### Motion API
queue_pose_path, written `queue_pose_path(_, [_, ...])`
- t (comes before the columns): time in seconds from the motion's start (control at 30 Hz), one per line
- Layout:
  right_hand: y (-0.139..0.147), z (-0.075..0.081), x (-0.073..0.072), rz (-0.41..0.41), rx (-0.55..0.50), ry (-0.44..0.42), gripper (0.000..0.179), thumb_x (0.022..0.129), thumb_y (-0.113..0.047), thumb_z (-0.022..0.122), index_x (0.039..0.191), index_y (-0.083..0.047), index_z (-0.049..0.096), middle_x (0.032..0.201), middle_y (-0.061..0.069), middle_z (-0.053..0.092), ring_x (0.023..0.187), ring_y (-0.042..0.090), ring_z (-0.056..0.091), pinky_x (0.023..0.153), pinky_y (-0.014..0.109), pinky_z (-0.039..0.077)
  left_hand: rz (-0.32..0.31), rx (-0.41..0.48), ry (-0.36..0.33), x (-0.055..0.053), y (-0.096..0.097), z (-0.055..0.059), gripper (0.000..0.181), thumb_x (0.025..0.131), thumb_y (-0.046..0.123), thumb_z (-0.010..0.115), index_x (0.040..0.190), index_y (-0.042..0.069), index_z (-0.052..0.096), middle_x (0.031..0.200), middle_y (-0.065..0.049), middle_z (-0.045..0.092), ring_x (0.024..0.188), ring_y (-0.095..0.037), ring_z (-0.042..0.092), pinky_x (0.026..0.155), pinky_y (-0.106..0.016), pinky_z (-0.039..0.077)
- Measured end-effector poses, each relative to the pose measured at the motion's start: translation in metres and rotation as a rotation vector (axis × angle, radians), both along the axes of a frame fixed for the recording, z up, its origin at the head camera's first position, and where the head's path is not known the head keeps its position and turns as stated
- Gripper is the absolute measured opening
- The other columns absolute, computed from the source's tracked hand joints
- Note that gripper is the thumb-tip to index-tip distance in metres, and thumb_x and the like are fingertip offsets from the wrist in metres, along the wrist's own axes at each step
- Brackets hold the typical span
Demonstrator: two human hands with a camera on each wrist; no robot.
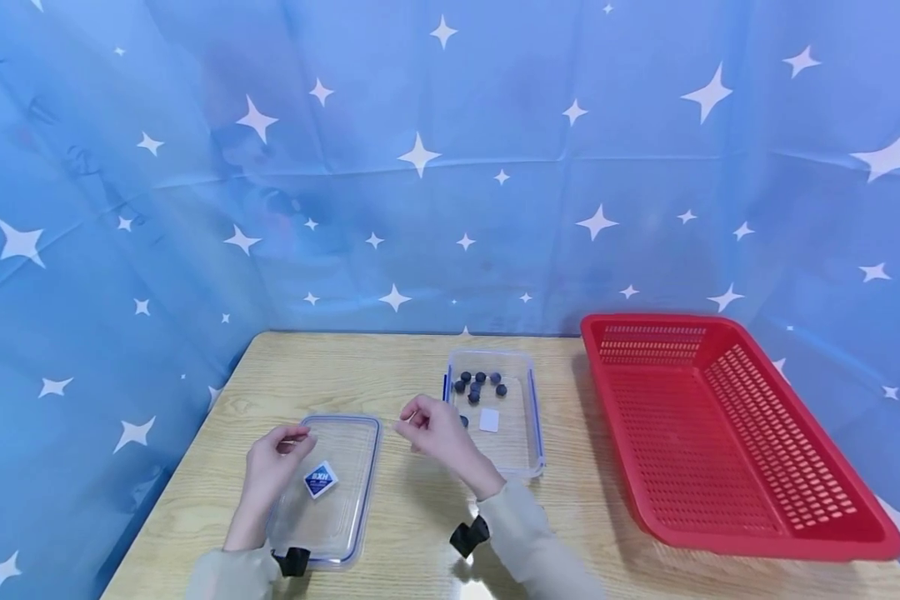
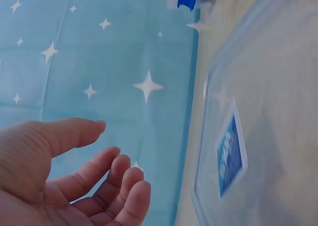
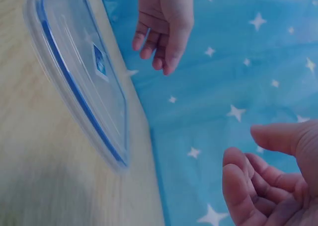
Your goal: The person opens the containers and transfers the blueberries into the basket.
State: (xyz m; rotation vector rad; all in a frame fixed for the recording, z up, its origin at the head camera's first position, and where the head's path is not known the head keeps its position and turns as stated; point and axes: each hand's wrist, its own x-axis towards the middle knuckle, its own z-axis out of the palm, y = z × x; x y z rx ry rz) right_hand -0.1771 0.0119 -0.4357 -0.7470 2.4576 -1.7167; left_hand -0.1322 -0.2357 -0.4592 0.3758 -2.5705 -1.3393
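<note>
A clear plastic lid (image 1: 337, 517) with a blue rim and a blue-and-white diamond sticker (image 1: 321, 479) lies flat on the table. Over its left side hovers my left hand (image 1: 272, 467), fingers loosely bent, thumb apart from the fingertips and nothing held. My right hand (image 1: 438, 429) hangs in the air between the lid and a clear plastic box (image 1: 521, 433), its fingers also loosely curled around nothing. Several dark round blueberries (image 1: 480, 377) sit inside the box, mostly toward its far end, along with a white square (image 1: 489, 419). My right hand partly covers the box's near left side.
A large red plastic basket (image 1: 690, 450) with slotted walls takes up the right of the wooden table (image 1: 412, 550). Behind and to the left hangs a blue curtain (image 1: 495, 208) with white stars. Black wrist straps (image 1: 468, 537) sit at both cuffs.
</note>
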Motion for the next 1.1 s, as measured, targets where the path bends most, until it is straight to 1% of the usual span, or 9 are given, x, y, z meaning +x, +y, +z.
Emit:
queue_pose_path(0.07, [0.006,0.001,-0.003,-0.020,-0.021,-0.010,0.008,0.086,-0.005,0.064,0.086,0.002,0.060,0.065,0.007,0.059,0.052,0.027,0.059,0.045,0.022,0.047,-0.010,0.023,-0.015,-0.004,0.004,0.002,0.023,0.086,0.010,0.065,0.104,-0.004,0.065,0.097,-0.016,0.065,0.081,-0.019,0.056,0.069,-0.021,0.045])
queue_pose_path(0.13, [0.012,0.003,-0.007,-0.049,-0.029,-0.007,0.008,0.086,-0.005,0.065,0.087,0.001,0.060,0.067,0.007,0.061,0.055,0.028,0.059,0.048,0.023,0.049,-0.028,0.033,-0.015,-0.007,0.008,0.004,0.023,0.086,0.010,0.065,0.104,-0.004,0.065,0.097,-0.016,0.065,0.082,-0.017,0.057,0.070,-0.020,0.044])
queue_pose_path(0.33, [0.027,0.006,-0.018,-0.146,-0.043,-0.004,0.009,0.084,-0.007,0.067,0.088,0.000,0.062,0.073,0.005,0.061,0.063,0.010,0.055,0.059,0.022,0.049,-0.092,0.064,0.038,-0.017,0.026,0.007,0.022,0.084,0.005,0.066,0.103,-0.006,0.064,0.095,-0.016,0.065,0.082,-0.019,0.058,0.071,-0.020,0.046])
queue_pose_path(0.47, [0.036,0.009,-0.025,-0.175,-0.056,-0.037,0.010,0.085,-0.008,0.068,0.089,0.000,0.063,0.077,0.007,0.062,0.067,0.011,0.054,0.063,0.022,0.048,-0.151,0.087,0.077,-0.024,0.040,0.005,0.022,0.082,0.001,0.067,0.103,-0.007,0.063,0.094,-0.016,0.065,0.083,-0.020,0.059,0.072,-0.019,0.047])
queue_pose_path(0.63, [0.046,0.013,-0.034,-0.209,-0.116,-0.123,0.013,0.085,-0.007,0.067,0.092,0.002,0.062,0.077,0.008,0.062,0.066,0.012,0.055,0.060,0.022,0.049,-0.226,0.154,0.112,-0.033,0.062,0.003,0.025,0.081,0.000,0.068,0.103,-0.010,0.062,0.093,-0.018,0.066,0.083,-0.022,0.061,0.072,-0.019,0.048])
queue_pose_path(0.8, [0.053,0.015,-0.044,-0.230,-0.152,-0.235,0.011,0.085,-0.005,0.066,0.093,0.001,0.061,0.076,0.005,0.061,0.064,0.012,0.055,0.059,0.027,0.050,-0.287,0.225,0.095,-0.039,0.088,0.001,0.028,0.082,0.002,0.068,0.106,-0.009,0.061,0.098,-0.020,0.065,0.088,-0.026,0.061,0.075,-0.022,0.049])
queue_pose_path(0.93, [0.059,0.015,-0.051,-0.242,-0.129,-0.325,0.017,0.084,-0.003,0.066,0.097,0.005,0.060,0.078,0.007,0.060,0.065,0.013,0.057,0.062,0.031,0.051,-0.323,0.284,0.058,-0.040,0.111,-0.004,0.036,0.082,0.005,0.069,0.113,-0.009,0.058,0.106,-0.024,0.061,0.093,-0.030,0.061,0.076,-0.025,0.051])
queue_pose_path(1.0, [0.061,0.014,-0.054,-0.248,-0.105,-0.347,0.021,0.083,-0.003,0.067,0.100,0.008,0.059,0.080,0.008,0.060,0.066,0.012,0.058,0.062,0.028,0.051,-0.337,0.316,0.039,-0.040,0.122,-0.007,0.040,0.082,0.006,0.069,0.115,-0.011,0.055,0.109,-0.026,0.060,0.095,-0.032,0.061,0.074,-0.027,0.052])
queue_pose_path(1.1, [0.064,0.012,-0.059,-0.262,-0.083,-0.371,0.024,0.082,-0.003,0.067,0.102,0.009,0.059,0.081,0.008,0.061,0.067,0.011,0.058,0.064,0.029,0.053,-0.365,0.352,0.019,-0.040,0.134,-0.012,0.042,0.082,0.005,0.069,0.117,-0.012,0.054,0.111,-0.028,0.058,0.096,-0.034,0.060,0.074,-0.029,0.053])
